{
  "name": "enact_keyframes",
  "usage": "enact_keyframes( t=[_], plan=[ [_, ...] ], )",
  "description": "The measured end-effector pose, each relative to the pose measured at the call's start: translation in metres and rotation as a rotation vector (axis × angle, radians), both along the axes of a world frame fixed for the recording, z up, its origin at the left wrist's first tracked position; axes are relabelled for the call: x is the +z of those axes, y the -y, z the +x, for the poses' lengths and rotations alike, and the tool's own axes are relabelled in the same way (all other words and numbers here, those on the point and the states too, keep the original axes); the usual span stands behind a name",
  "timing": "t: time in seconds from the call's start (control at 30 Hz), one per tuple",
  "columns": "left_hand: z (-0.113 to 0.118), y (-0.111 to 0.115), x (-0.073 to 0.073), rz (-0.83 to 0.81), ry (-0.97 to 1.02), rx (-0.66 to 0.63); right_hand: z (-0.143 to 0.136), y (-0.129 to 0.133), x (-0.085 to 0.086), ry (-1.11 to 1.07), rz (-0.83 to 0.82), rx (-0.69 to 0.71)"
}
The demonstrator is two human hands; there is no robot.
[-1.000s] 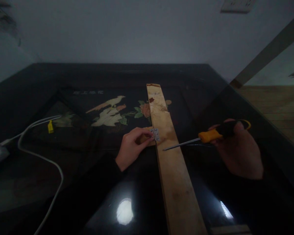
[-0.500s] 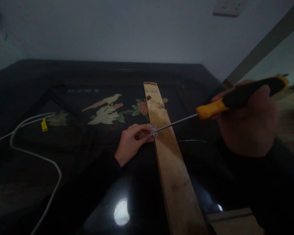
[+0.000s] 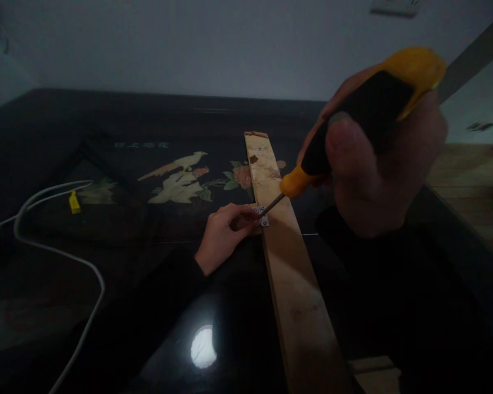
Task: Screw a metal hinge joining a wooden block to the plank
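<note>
While the left hand's point(image 3: 219, 238) finger and thumb pinch together at the hinge point(image 3: 265, 221) on the plank's point(image 3: 293, 262) left edge, contents hidden, the right hand point(image 3: 378, 180), clenched round the screwdriver point(image 3: 370, 109), seems to be seating its tip, which calls for steady, aligned turning.

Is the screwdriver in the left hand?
No, the right hand grips the screwdriver, while the left hand has its fingertips beside the metal hinge.

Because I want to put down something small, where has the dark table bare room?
Bare table shows between the white cable and left hand, and between bird picture and wall. Crowded: the hinge, where that hand, screwdriver and plank meet.
</note>
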State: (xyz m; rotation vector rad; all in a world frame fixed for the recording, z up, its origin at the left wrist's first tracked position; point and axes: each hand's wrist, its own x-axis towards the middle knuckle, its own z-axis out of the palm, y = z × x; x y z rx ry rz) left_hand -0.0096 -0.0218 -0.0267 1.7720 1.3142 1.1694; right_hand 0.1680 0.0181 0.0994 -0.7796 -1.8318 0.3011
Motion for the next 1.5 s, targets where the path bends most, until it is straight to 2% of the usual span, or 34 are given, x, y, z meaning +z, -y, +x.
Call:
enact_keyframes(
  t=[0.17,0.33,0.53,0.67,0.8,0.93,1.03,1.13,1.5],
  plan=[
    [0.0,0.0,0.0,-0.001,-0.009,0.009,-0.004,-0.007,-0.005,-0.122,0.04,-0.033],
    [0.0,-0.001,0.0,-0.005,0.001,-0.002,-0.007,-0.005,-0.004,-0.094,0.019,0.03],
    [0.0,0.001,0.002,0.001,-0.002,0.003,-0.011,0.007,0.001,-0.068,-0.1,-0.037],
    [0.001,0.002,0.005,0.003,-0.008,0.012,-0.008,0.01,0.007,-0.009,-0.079,0.014],
    [0.002,0.001,0.005,-0.002,0.004,0.01,-0.01,0.004,0.021,0.164,0.04,0.069],
    [0.001,0.0,0.004,-0.003,0.025,0.0,-0.028,-0.003,0.038,0.31,0.223,0.18],
    [0.001,0.0,0.003,-0.023,0.047,-0.008,-0.044,-0.003,0.045,0.417,0.145,0.107],
    [0.002,0.0,0.002,-0.039,0.071,-0.01,-0.054,0.001,0.045,0.44,0.066,0.02],
    [0.001,0.0,-0.003,-0.033,0.101,-0.032,-0.053,0.002,0.039,0.299,0.032,0.104]
  ],
)
